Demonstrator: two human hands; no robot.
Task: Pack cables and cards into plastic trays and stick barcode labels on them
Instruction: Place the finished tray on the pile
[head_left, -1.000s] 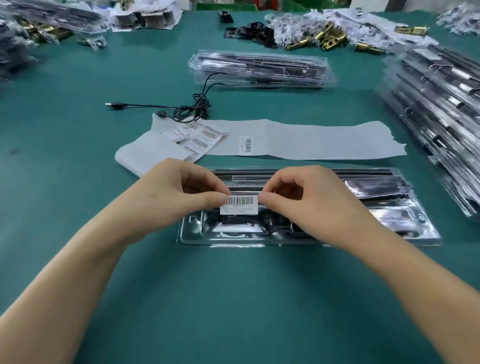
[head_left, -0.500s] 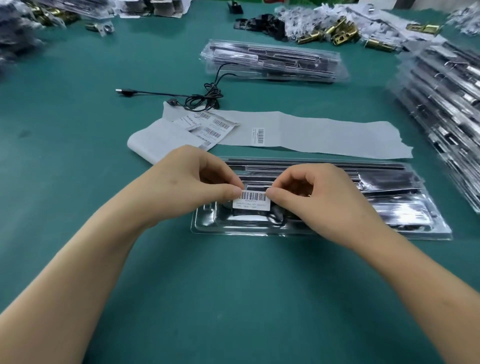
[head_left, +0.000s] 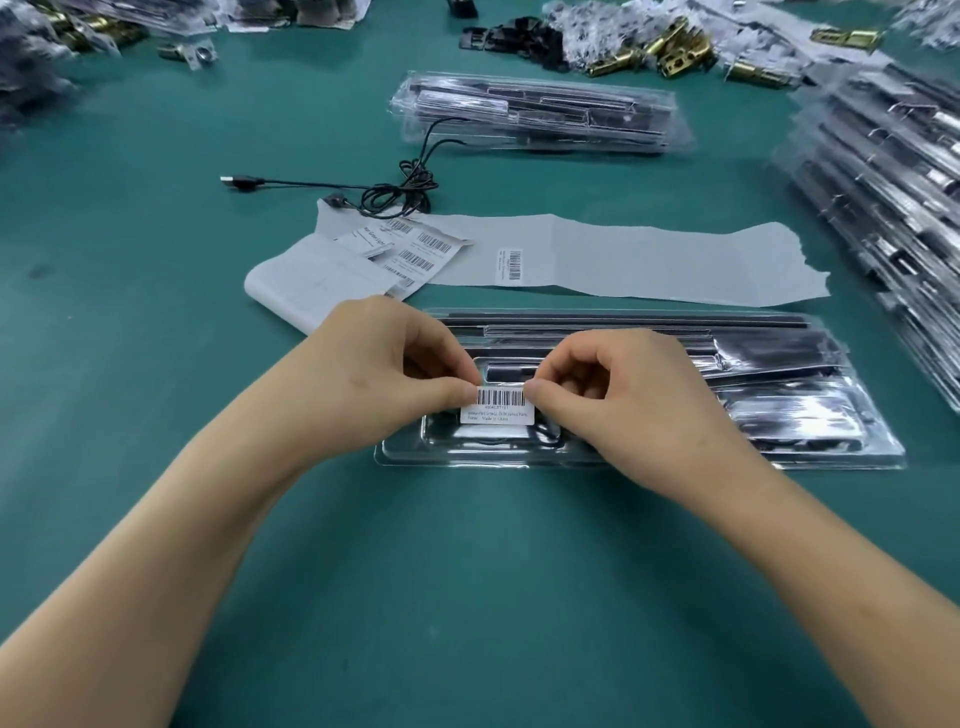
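Green worktop (head_left: 467, 597). Left hand (head_left: 384, 395) and right hand (head_left: 623, 410), each grip pinching a barcode label (head_left: 500, 406) end, frame centre, over clear tray (head_left: 810, 457). Judgement: keep taut, square, press outward.

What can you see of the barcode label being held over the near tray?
The barcode label is a small white rectangle, apparently paper, with black bars across the top, a number line beneath, and two lines of small print too blurred to read fully. It lies level, long side left to right, over the left end of the clear plastic tray. The left hand pinches its upper left corner, the right hand its upper right. Whether it is stuck down yet is unclear.
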